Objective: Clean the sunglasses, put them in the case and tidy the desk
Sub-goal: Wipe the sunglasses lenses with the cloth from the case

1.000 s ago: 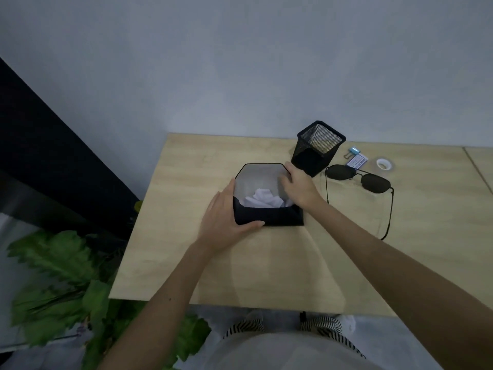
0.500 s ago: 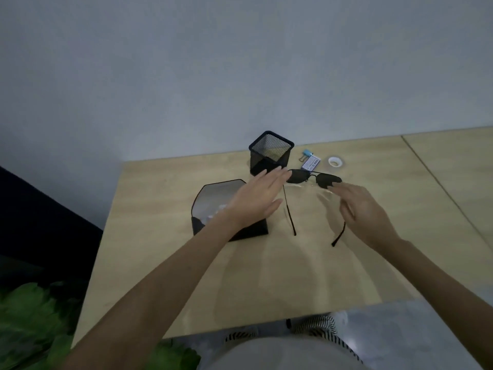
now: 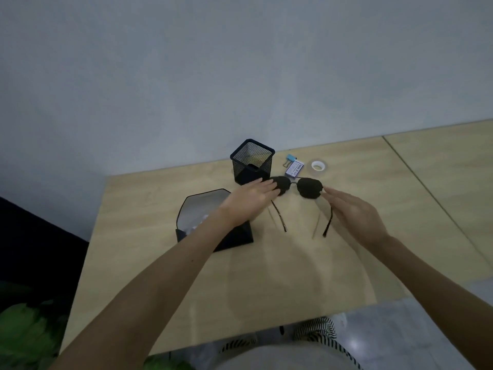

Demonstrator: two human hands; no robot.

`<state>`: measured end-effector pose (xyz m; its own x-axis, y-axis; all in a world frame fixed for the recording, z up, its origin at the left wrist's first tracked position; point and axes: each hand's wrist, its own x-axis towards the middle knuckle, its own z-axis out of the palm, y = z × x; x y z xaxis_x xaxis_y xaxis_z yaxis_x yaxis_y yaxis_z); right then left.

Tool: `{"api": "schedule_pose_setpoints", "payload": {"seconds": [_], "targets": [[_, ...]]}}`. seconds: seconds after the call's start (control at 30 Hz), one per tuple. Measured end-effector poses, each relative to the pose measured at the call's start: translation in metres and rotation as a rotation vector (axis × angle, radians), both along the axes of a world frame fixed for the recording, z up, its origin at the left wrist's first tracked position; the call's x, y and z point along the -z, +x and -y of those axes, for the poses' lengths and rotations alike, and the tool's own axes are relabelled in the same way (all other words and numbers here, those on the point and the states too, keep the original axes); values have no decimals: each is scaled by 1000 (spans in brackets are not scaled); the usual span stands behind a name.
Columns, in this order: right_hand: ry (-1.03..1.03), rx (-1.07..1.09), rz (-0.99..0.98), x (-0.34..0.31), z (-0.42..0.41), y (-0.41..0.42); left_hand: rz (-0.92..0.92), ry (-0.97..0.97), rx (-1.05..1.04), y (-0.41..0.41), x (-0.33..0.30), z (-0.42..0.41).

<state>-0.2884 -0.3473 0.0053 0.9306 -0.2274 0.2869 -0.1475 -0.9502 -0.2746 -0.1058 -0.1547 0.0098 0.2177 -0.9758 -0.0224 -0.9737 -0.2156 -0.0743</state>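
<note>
The dark-lensed sunglasses (image 3: 308,186) are at the back of the wooden desk (image 3: 266,284), temple arms open toward me and casting separate shadows, so they seem slightly raised. My left hand (image 3: 249,202) has its fingers over the left lens. My right hand (image 3: 356,213) touches the frame at the right hinge. The black case (image 3: 238,236) stands open to the left under my left forearm, its grey flap up. A white cloth (image 3: 196,227) lies inside it.
A black mesh pen holder (image 3: 252,166) stands just behind the left lens. Behind the glasses lie a blue binder clip (image 3: 290,158), a small blue-white box (image 3: 294,169) and a tape roll (image 3: 318,165). A green plant (image 3: 26,335) sits below the desk's left edge.
Both hands left the case and moved right to the sunglasses. They now touch the two ends of the frame. The view has shifted to the right.
</note>
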Motion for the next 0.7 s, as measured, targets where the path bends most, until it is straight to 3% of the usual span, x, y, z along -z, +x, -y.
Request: {"api": "schedule_pose_setpoints", "payload": {"seconds": [0.1,0.2,0.47,0.6,0.7], "targets": [[133,115,222,-8,-3,0,-81,-376,22,-10,-23,-9],[373,150,341,-19,-14,3,-271,-599,-148,-19,-41,-27],[658,8,354,-28,-83,45,-500,-816,-503,2,-52,-84],[768,-48,329,-29,-114,77,-469,-886,-633,15,-55,-118],[870,-67,283,-33,-131,102,-340,-894,-703,28,-68,-134]]}}
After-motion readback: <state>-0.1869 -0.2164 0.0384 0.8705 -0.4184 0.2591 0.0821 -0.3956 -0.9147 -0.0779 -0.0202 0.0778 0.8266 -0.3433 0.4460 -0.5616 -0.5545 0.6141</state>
